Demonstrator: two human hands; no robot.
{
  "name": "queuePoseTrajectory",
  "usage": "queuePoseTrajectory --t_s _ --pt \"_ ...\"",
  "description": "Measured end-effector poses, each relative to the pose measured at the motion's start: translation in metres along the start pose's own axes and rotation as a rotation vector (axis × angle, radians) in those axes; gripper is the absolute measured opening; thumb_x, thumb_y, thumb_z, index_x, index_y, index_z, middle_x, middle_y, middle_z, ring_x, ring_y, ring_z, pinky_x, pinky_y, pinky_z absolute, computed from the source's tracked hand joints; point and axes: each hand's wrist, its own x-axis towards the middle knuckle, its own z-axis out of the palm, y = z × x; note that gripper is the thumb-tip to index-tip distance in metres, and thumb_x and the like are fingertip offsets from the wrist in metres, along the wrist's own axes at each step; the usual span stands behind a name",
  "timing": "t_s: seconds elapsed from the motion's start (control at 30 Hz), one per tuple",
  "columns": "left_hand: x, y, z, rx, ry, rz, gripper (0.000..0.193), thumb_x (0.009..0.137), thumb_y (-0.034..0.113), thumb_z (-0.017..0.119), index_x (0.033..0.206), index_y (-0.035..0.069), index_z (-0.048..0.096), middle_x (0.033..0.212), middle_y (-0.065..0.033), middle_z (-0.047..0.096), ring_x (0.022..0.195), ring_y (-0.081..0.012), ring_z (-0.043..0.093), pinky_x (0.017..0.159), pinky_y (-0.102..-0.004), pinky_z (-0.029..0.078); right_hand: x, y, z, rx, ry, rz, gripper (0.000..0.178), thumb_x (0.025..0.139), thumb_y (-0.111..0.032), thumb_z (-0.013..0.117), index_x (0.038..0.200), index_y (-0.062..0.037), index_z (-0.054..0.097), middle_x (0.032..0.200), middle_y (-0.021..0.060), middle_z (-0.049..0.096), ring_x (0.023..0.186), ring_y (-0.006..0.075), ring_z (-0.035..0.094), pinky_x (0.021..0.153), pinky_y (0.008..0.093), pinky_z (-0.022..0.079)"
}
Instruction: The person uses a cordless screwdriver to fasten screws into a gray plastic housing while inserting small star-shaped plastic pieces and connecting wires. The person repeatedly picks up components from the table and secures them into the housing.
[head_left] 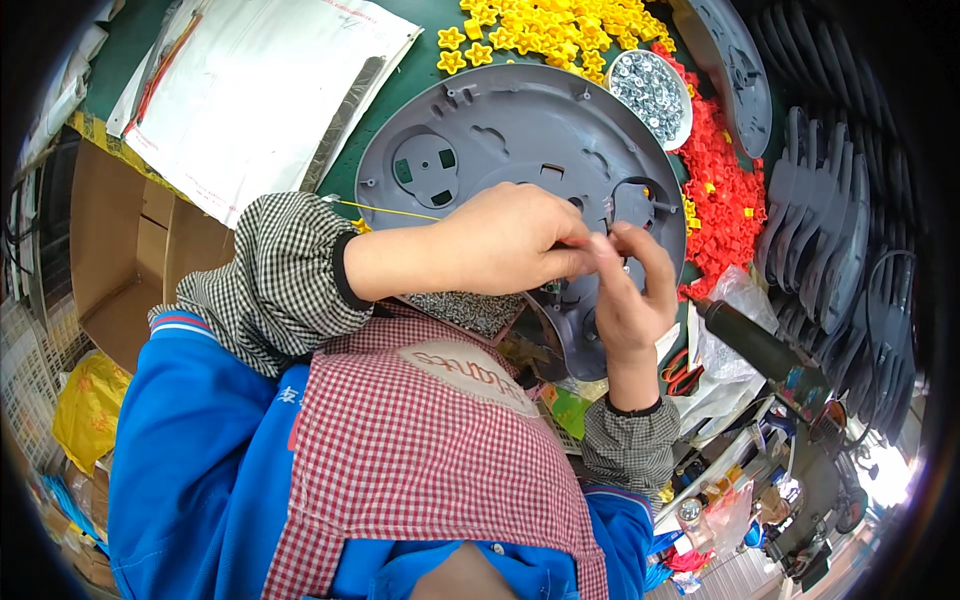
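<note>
A large round grey plastic housing (pixel 480 110) lies on the green table with its inside facing up. Over its middle my left hand (pixel 515 235) reaches in from the left, thumb and forefinger pinched together. My right hand (pixel 635 295) comes up from the right side, its fingers bent and meeting the left fingertips. Whatever sits between the fingertips is too small to make out. Beneath my left forearm a thin yellow wire (pixel 395 210) runs toward the housing. Small metal parts (pixel 465 310) fill a container just under the left wrist.
Yellow star-shaped pieces (pixel 540 30) are heaped at the back, beside a white bowl of screws (pixel 648 95). Red plastic pieces (pixel 720 190) pile up on the right, near stacked grey parts (pixel 815 220) and a dark-handled tool (pixel 750 335). White bags (pixel 270 90) lie left, above a cardboard box (pixel 120 250).
</note>
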Motion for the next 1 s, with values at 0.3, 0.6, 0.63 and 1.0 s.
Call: queuePoseTrajectory --t_s 0.3,0.6,0.63,1.0 --pt "-0.033 -0.003 -0.016 0.585 0.048 0.013 0.066 0.063 0.041 0.085 0.116 0.011 0.06 0.116 -0.0066 0.058 0.108 -0.0269 0.056 0.089 -0.037 0.05 -0.015 -0.003 -0.001 -0.035 -0.084 0.446 0.02 0.074 0.007 0.07 0.091 -0.0028 0.07 0.091 0.0096 0.067 0.079 0.0247 0.067 0.069 0.0316 0.053" --pt "-0.007 -0.004 -0.007 0.872 -0.05 0.142 0.089 0.058 0.054 0.083 0.131 0.012 0.057 0.107 -0.0033 0.056 0.1 -0.0215 0.054 0.082 -0.0369 0.046 -0.019 -0.004 -0.001 -0.018 -0.035 0.415 0.019 0.072 0.007 0.072 0.087 -0.0037 0.065 0.085 0.009 0.069 0.077 0.026 0.068 0.069 0.0329 0.053" --pt "-0.01 -0.004 -0.01 0.866 -0.042 0.145 0.089 0.058 0.054 0.083 0.131 0.012 0.056 0.108 -0.0032 0.057 0.101 -0.0216 0.054 0.084 -0.0373 0.046 -0.02 -0.005 -0.002 -0.04 -0.063 0.389 0.019 0.073 0.006 0.072 0.087 -0.0045 0.065 0.084 0.0081 0.069 0.077 0.0256 0.067 0.07 0.0333 0.052" --pt "-0.031 -0.015 -0.016 0.745 0.084 0.15 0.086 0.054 0.046 0.086 0.127 0.011 0.057 0.109 -0.0036 0.064 0.101 -0.0224 0.058 0.088 -0.0365 0.048 -0.021 -0.006 -0.003 -0.236 -0.288 0.295 0.023 0.074 -0.002 0.071 0.093 -0.0114 0.063 0.078 0.0024 0.064 0.078 0.0218 0.061 0.07 0.0356 0.044"
